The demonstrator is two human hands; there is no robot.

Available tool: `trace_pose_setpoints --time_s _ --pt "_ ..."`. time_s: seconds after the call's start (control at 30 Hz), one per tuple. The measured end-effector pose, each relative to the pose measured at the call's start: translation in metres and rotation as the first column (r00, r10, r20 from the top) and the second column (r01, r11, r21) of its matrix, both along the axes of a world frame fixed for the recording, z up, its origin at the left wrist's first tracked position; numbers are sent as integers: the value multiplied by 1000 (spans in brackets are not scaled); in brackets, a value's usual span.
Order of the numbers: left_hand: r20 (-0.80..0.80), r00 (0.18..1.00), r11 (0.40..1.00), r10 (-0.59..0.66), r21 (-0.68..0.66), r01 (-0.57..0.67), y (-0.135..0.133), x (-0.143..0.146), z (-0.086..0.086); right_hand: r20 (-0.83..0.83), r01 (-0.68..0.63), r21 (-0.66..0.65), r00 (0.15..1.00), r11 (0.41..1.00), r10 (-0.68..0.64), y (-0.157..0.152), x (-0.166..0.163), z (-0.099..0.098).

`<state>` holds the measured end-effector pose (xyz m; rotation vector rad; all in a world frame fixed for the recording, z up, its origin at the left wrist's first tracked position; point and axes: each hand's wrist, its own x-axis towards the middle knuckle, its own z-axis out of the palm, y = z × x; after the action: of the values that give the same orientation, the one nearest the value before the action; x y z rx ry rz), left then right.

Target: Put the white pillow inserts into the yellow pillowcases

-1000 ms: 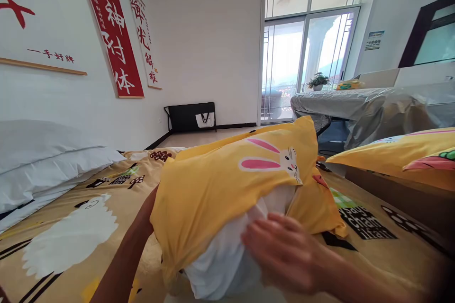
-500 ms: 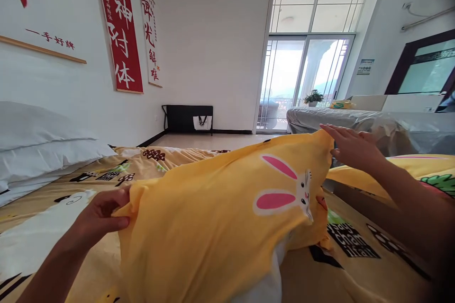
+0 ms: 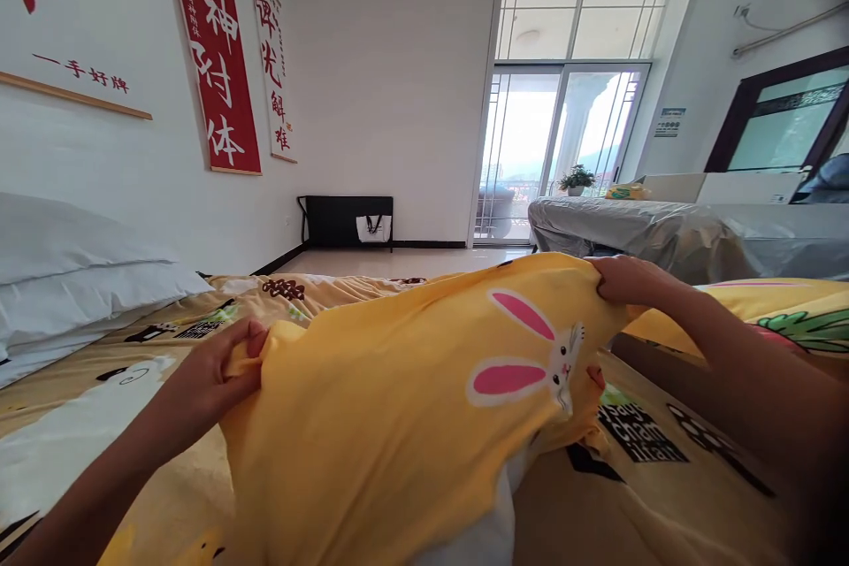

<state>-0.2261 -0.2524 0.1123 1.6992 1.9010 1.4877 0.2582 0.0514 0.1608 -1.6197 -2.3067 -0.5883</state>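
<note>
A yellow pillowcase [image 3: 385, 424] with a pink-eared rabbit print lies over a white pillow [image 3: 484, 535], whose end shows at the bottom edge. My left hand [image 3: 212, 367] pinches the pillowcase's near left corner. Fingers closed, my right hand [image 3: 623, 280] grips the far right corner. The pillow rests on a bed with a yellow cartoon-print sheet [image 3: 663, 478].
Two white pillows [image 3: 72, 283] are stacked at the bed's left by the wall. Another yellow-covered pillow [image 3: 789, 318] lies at the right. A table under a grey cover [image 3: 663, 225] stands beyond, before glass balcony doors [image 3: 557, 150]. A black rack [image 3: 348, 221] stands against the far wall.
My right hand left the pillow's open end, reached to the far right corner and closed on it. My left hand came out from under the pillowcase and took its left corner.
</note>
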Motion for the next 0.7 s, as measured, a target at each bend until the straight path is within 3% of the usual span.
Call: trace_pose_setpoints --time_s 0.07,0.13,0.17,0.23,0.3,0.4,0.47,0.53,0.6,0.7 --pt "-162 940 949 300 148 -278 1 -9 14 14 58 4 998 998 -58 -12 4 16" --pt "-220 771 795 598 287 -534 4 -24 32 -26 134 70 991 989 -133 -24 8 36" --pt "-237 687 722 687 329 -608 7 -31 41 -75 174 147 984 974 -164 -30 9 46" --pt "-248 590 636 768 403 -658 15 -43 58 -182 247 289 963 925 -200 -40 8 63" --pt "-223 579 607 784 465 -644 25 -51 70 -195 233 298 964 926 -180 -47 1 73" --pt "-206 614 623 762 491 -609 37 -60 69 -105 120 147 989 982 -106 -52 -15 73" --pt "-264 676 710 688 434 -554 43 -68 56 -95 123 144 989 982 -110 -52 -24 65" --pt "-339 746 813 574 342 -470 47 -75 36 -86 159 151 985 976 -147 -48 -29 52" --pt "-364 795 871 485 286 -401 50 -79 11 -38 162 102 987 982 -158 -42 -29 38" --pt "-173 919 928 354 183 -323 55 -78 -30 21 142 59 989 988 -144 -31 -24 18"
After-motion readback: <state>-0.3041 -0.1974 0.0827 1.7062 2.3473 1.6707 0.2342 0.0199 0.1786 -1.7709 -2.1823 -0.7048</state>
